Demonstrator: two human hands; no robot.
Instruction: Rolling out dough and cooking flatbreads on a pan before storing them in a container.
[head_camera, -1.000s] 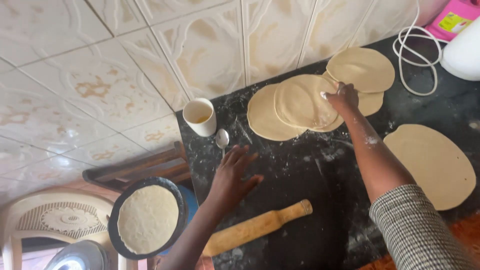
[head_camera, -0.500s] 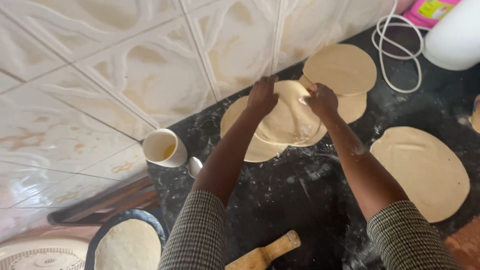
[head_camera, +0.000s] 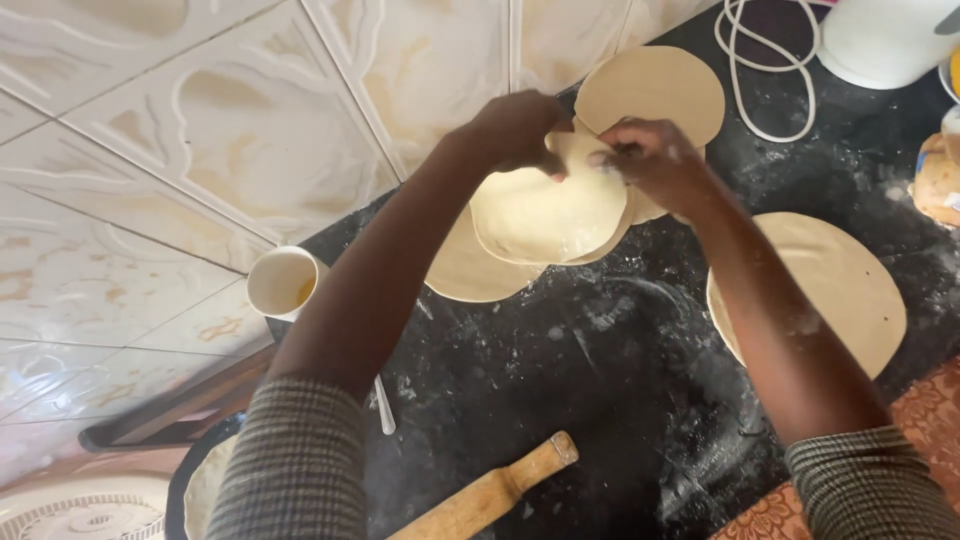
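Spreading across the lower and right frame, the floured black counter (head_camera: 600, 400) carries several rolled dough rounds, one large round (head_camera: 830, 285) lying alone at right. Near upper centre, the left hand (head_camera: 515, 130) and right hand (head_camera: 655, 160) both pinch the far edge of the top dough round (head_camera: 545, 215), fingers closed on it, lifting it off the stack (head_camera: 470, 280) beneath. Peeling it slowly with both hands well spread would, I judge, keep the thin sheet from stretching or tearing. A wooden rolling pin (head_camera: 490, 495) lies at bottom centre. At left, a white cup (head_camera: 280, 285) holds a little yellow liquid, probably oil.
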